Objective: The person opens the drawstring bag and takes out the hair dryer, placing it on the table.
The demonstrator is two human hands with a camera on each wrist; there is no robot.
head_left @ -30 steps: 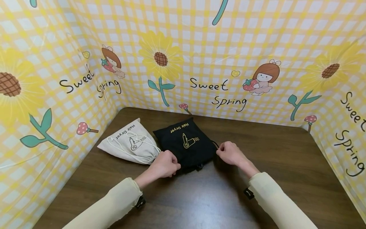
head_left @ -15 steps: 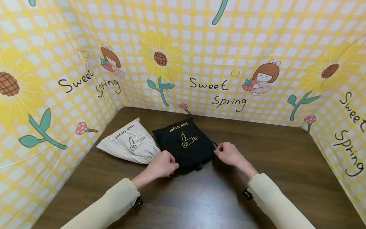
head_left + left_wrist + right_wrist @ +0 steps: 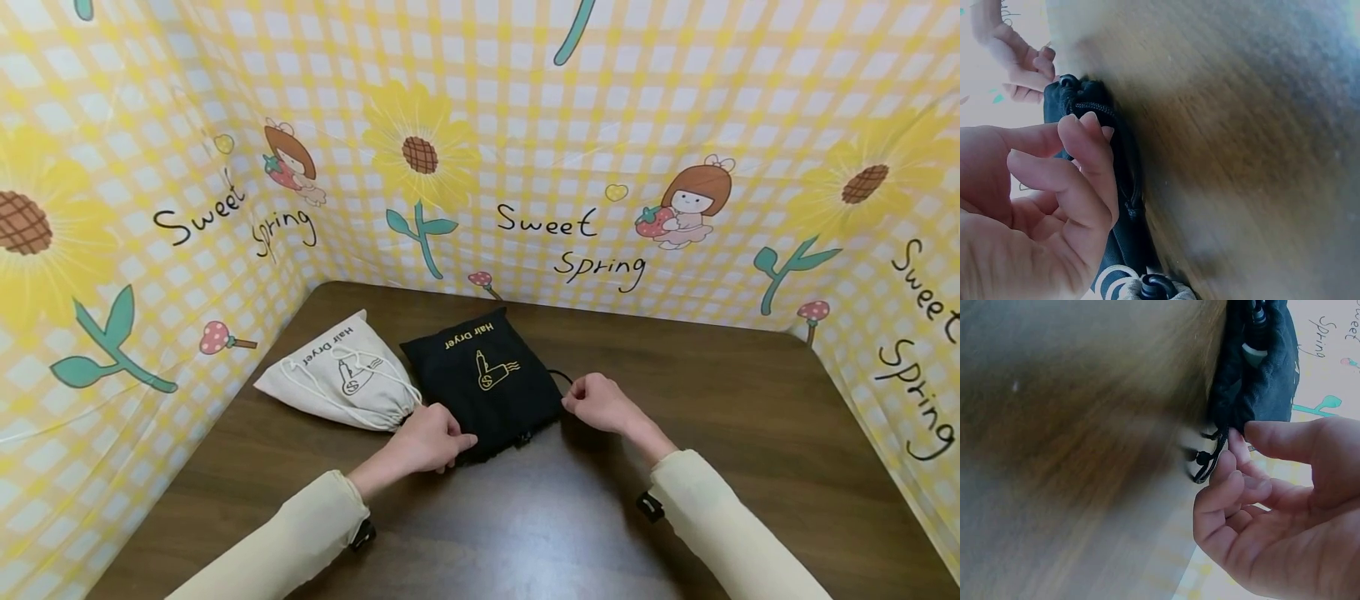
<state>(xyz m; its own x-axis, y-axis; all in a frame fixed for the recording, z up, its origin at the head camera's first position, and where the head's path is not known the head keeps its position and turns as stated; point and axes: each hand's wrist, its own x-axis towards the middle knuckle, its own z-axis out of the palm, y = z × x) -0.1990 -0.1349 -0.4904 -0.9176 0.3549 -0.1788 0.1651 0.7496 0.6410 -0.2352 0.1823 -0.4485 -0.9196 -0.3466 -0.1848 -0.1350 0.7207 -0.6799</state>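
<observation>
A black drawstring bag (image 3: 487, 392), printed "Hair Dryer" with a gold dryer outline, lies flat on the table in the head view. At its near left corner is my left hand (image 3: 431, 437), thumb and fingers pinching the edge of its mouth. My right hand (image 3: 600, 404) pinches the opposite corner of the mouth, and a loop of black cord (image 3: 558, 372) stands out beside it. In the right wrist view, thumb and index finger meet at the bag's edge, below a pale patch (image 3: 1254, 355) in the mouth. The left fingertips partly hide the bag in the left wrist view.
A cream drawstring bag (image 3: 337, 375) with the same print lies left of the black one, its gathered neck close to my left hand. A yellow checked cloth (image 3: 480, 208) walls in the back and sides of the brown wooden table (image 3: 675, 367).
My left hand has shifted slightly down and its fingers have straightened a little at the bag's edge. The right hand has moved slightly left, and the cord loop now bows out more.
</observation>
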